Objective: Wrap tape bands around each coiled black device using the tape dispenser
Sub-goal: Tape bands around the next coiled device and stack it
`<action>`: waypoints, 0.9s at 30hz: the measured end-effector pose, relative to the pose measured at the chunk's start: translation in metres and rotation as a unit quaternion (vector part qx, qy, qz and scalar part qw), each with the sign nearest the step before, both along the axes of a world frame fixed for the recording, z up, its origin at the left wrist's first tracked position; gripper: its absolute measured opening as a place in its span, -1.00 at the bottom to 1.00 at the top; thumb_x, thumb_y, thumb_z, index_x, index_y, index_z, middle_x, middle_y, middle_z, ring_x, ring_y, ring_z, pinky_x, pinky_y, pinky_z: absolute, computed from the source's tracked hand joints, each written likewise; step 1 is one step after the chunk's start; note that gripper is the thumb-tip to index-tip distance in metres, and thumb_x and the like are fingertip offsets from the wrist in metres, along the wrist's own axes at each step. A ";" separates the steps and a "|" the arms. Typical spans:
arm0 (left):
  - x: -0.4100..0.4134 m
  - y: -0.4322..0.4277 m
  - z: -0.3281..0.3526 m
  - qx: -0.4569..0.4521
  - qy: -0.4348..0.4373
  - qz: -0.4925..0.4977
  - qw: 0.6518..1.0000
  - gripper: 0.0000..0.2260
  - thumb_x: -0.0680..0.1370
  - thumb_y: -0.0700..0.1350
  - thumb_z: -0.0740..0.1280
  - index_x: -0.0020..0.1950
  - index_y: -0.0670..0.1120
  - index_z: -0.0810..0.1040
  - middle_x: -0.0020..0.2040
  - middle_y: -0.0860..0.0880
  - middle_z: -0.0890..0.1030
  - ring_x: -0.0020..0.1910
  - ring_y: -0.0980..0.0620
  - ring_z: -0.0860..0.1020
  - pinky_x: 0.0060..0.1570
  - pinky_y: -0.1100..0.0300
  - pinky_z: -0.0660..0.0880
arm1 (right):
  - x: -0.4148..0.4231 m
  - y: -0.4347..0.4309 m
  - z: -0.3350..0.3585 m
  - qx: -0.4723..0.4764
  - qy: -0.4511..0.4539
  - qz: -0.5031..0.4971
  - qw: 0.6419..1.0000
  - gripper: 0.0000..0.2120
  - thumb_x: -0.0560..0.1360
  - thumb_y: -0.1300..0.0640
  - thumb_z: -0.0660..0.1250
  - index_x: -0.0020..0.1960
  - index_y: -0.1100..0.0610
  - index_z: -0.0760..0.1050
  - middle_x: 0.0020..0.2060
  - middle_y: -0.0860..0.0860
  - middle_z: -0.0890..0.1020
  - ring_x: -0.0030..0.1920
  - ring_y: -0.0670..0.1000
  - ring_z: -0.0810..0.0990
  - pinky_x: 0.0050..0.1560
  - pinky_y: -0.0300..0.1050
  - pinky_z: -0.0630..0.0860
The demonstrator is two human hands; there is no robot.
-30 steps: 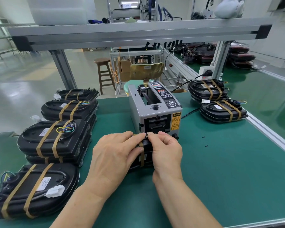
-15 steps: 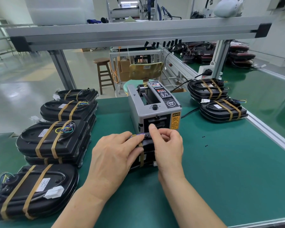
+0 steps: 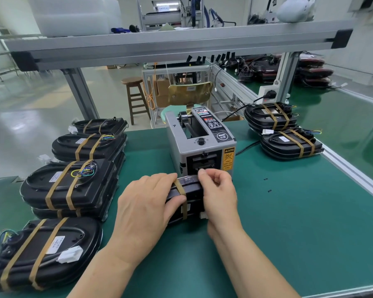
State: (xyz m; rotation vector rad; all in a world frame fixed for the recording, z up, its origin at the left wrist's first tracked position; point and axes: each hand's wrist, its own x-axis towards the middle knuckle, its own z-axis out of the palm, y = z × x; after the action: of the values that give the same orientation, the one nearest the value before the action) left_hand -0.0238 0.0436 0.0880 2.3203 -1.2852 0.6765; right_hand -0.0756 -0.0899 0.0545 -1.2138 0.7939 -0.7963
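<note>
A stack of coiled black devices (image 3: pixel 193 190) stands on the green mat right in front of the grey tape dispenser (image 3: pixel 200 145). One tan tape band (image 3: pixel 180 190) runs over its top and down its near side. My left hand (image 3: pixel 146 203) grips the stack from the left, fingers across the top and thumb on the near side. My right hand (image 3: pixel 220 194) is at the stack's right end, its curled fingers pinching a glossy tape strip (image 3: pixel 190 180) on the top edge just below the dispenser's outlet.
Banded black devices lie in stacks along the left (image 3: pixel 69 186), (image 3: pixel 41 250), (image 3: pixel 88 145), and two more stacks at the right rear (image 3: pixel 289 143), (image 3: pixel 269 117). An aluminium beam (image 3: pixel 159 46) crosses overhead. The dispenser's power cord (image 3: pixel 246 148) runs right. Bare green mat (image 3: pixel 289 222) lies to the right.
My right hand went up to the dispenser outlet and has come back down to the stack's top edge with fingers curled. My left hand stayed on the stack.
</note>
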 end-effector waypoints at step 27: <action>0.013 0.032 0.027 -0.140 0.171 -0.116 0.968 -0.51 0.39 0.20 0.39 0.25 0.01 0.55 0.10 0.21 0.54 0.14 0.14 0.53 0.18 0.17 0.43 | -0.034 -0.005 0.012 -0.037 -0.087 0.323 0.942 -0.49 0.29 0.20 0.47 0.23 0.00 0.57 0.17 -0.02 0.64 0.19 -0.09 0.60 0.26 -0.12 0.52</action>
State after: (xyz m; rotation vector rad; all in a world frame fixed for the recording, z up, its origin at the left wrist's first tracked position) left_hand -0.0107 0.0761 0.1153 1.9172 -1.1893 0.3346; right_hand -0.1098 -0.0948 0.0664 -1.3417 0.1873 -0.3819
